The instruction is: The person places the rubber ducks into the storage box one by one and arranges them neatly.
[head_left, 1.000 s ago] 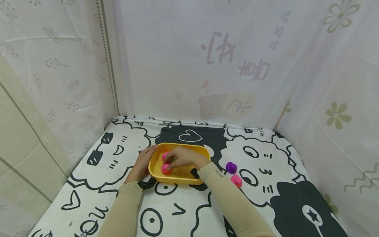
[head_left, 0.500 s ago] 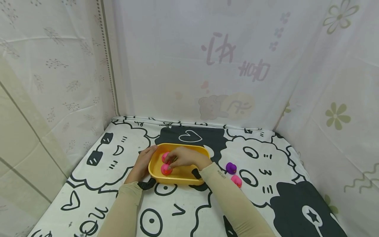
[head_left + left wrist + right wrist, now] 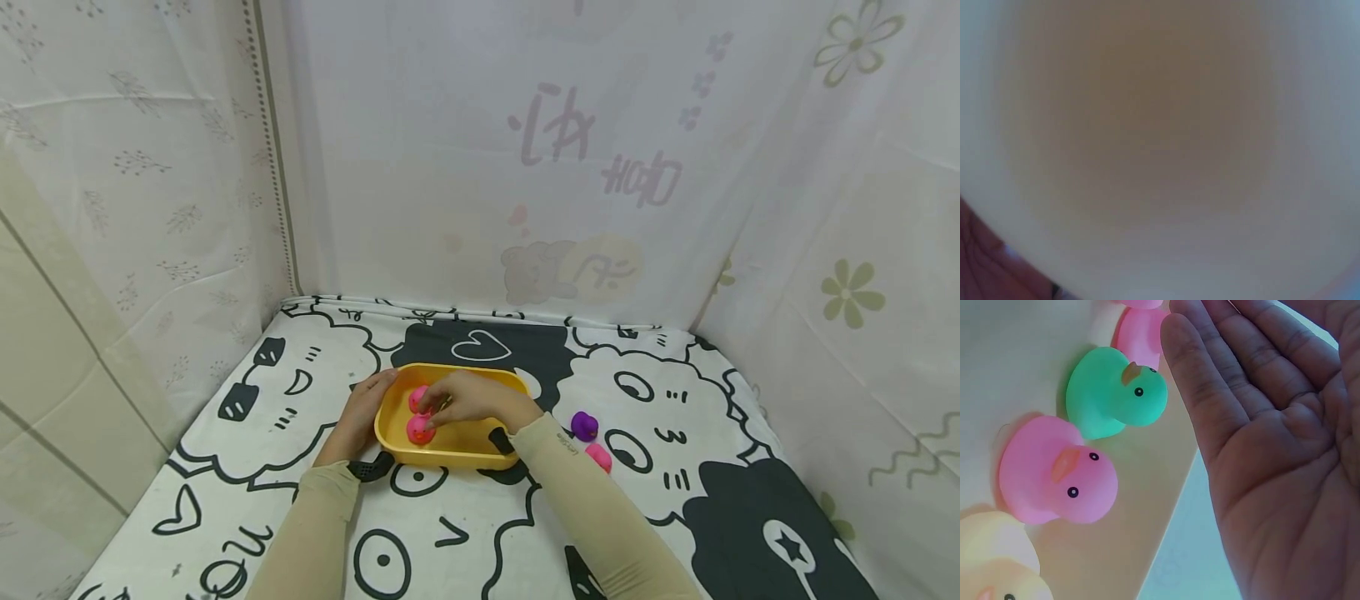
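Note:
In the head view, my left hand (image 3: 362, 412) lies along the left end of a yellow tray (image 3: 457, 458), its visible fingers fairly straight against the wall. My right hand (image 3: 468, 398) reaches into the tray and pinches a pink rubber duck (image 3: 421, 430) between thumb and finger. Another pink duck (image 3: 417, 398) sits just behind it. The right wrist view shows a green duck (image 3: 1107, 394), a pink duck (image 3: 1054, 472) and a pale yellow duck (image 3: 1000, 550) lined up beside the hand. A blurred pale surface (image 3: 1160, 125) fills most of the left wrist view.
A purple duck (image 3: 584, 427) and one more pink duck (image 3: 598, 457) stand on the black-and-white patterned cloth (image 3: 465, 533), right of the tray. The right forearm passes close to them. Pale curtains (image 3: 450, 167) rise behind and at both sides.
Hardly anything differs. The right wrist has shifted very slightly right while the fingers stay at the pink duck. The left hand and tray keep their places.

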The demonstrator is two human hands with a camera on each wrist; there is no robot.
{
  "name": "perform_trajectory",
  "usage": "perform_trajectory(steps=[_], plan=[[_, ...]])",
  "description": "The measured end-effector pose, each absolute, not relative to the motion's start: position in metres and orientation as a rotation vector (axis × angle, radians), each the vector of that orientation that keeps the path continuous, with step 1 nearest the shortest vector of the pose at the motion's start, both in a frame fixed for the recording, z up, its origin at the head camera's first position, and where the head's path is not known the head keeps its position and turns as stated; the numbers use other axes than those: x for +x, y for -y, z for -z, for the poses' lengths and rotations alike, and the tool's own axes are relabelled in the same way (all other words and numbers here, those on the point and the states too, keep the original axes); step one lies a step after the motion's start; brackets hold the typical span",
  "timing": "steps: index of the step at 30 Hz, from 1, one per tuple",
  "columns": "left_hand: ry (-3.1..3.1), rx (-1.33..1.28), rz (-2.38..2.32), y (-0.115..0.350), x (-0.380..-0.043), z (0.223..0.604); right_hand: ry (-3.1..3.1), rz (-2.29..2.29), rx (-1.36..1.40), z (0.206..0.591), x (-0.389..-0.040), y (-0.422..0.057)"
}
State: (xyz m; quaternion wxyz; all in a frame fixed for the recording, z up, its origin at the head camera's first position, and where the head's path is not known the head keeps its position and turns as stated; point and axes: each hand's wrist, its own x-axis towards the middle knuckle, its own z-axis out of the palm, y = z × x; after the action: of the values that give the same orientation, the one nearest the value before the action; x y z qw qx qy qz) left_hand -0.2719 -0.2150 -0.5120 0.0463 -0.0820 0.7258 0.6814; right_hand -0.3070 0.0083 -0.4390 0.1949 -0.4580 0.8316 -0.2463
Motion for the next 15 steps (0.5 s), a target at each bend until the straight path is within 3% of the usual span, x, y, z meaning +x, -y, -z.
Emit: perform_trajectory(steps=[15], plan=[[-2.206, -0.272, -2.088, 0.215, -0.272, 0.511, -2.325, 0.737, -1.284, 0.428, -0.299, -0.027]])
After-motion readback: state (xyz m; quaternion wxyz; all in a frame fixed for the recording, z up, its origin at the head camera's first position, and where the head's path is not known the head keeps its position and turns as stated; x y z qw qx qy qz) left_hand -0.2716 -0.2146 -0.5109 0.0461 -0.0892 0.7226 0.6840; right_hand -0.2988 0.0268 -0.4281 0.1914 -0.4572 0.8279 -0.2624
